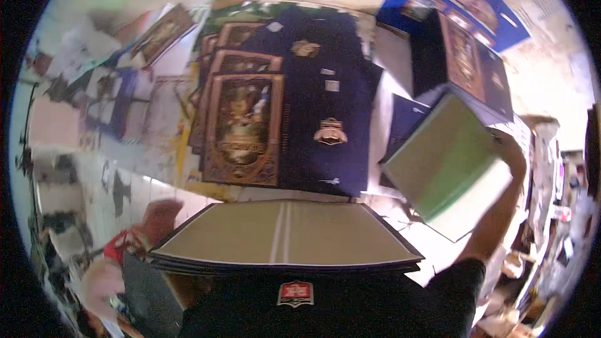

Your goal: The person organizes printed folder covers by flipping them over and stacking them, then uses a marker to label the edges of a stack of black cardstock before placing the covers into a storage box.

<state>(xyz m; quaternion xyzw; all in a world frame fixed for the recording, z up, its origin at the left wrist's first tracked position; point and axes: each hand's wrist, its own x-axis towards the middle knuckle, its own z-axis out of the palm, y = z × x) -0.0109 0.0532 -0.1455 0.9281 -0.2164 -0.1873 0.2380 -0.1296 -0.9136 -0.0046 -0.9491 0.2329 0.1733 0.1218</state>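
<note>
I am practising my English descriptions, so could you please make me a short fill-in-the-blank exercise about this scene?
1. The tilted pale cover is held by the person's ____ hand.
2. On the front dark blue cover in the middle, the framed picture lies to the ____ of the gold emblem.
3. The badge on the black shirt has white lettering on a ____ background.

Missing words: right; left; red.

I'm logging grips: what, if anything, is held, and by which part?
The right hand holds the grey-green cover by its right-hand edge. The left hand is unclear, so its hold cannot be told.
</note>
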